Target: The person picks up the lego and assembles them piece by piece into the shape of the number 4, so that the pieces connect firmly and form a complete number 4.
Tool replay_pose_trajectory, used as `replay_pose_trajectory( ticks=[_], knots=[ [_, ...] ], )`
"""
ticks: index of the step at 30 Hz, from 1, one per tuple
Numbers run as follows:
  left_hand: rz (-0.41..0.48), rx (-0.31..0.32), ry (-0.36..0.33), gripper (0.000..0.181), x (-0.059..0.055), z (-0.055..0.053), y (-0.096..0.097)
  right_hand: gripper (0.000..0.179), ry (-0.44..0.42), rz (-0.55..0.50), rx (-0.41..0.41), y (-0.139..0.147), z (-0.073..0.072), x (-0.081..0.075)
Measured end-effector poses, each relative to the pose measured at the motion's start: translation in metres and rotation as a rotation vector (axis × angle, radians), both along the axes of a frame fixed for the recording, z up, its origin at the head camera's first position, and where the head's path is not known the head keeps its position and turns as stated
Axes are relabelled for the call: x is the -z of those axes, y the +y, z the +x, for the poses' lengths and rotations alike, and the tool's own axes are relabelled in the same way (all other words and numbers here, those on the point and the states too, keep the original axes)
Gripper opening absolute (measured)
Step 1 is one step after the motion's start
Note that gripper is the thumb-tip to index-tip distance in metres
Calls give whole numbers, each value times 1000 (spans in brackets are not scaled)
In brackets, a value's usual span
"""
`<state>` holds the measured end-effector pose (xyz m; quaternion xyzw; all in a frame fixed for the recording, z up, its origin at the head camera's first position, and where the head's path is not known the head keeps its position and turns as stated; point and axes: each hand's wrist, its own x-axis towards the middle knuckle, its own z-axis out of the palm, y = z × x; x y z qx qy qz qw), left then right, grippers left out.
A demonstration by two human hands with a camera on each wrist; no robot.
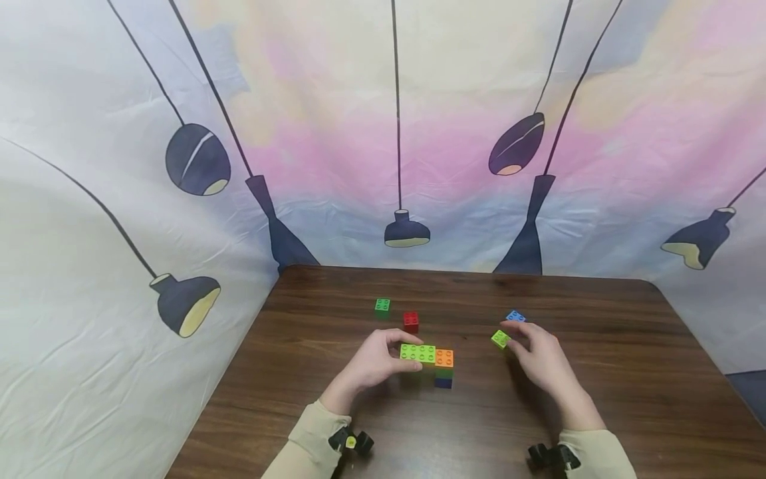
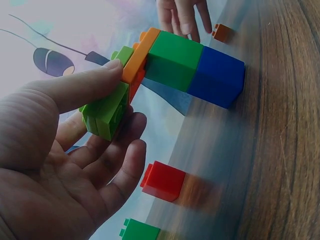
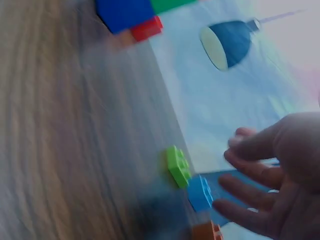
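Observation:
My left hand point(image 1: 376, 359) pinches a lime green building brick point(image 1: 417, 353) between thumb and fingers. That brick joins an orange brick point(image 1: 444, 358), which sits on top of a green brick point(image 2: 175, 56) and a dark blue brick point(image 2: 217, 76) in a stack. My right hand point(image 1: 543, 359) hovers over the table at right, fingers apart and loosely bent, holding nothing. Just by its fingertips in the head view lie a small lime green brick point(image 1: 500, 339) and a light blue brick point(image 1: 516, 316). In the right wrist view the hand point(image 3: 272, 180) is apart from the lime one.
Behind my left hand lie a red brick point(image 1: 411, 322) and a green brick point(image 1: 382, 307) on the dark wooden table point(image 1: 335, 293). Another orange brick point(image 3: 204, 231) lies beside the light blue one, mostly hidden by my right hand in the head view. A lamp-patterned cloth point(image 1: 353, 226) hangs behind.

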<state>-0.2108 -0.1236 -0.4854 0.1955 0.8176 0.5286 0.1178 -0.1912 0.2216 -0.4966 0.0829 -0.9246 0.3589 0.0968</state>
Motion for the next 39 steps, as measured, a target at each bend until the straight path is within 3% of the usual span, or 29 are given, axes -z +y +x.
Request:
replay_pose_trajectory(
  ticks=[6,16,32,39],
  knots=[
    [0,-2,-5,35,-1,0,-2,39,-52,36,13,9,-2,4],
    [-6,8,3,34,-1,1,1,47,-104,117,-28,-3,-4,22],
    [-22,-5,15,34,-1,2,1,19,-83,177,15,-11,-3,28],
    [-20,-10,16,34,0,2,1,18,-85,149,15,-18,-2,24]
  ],
)
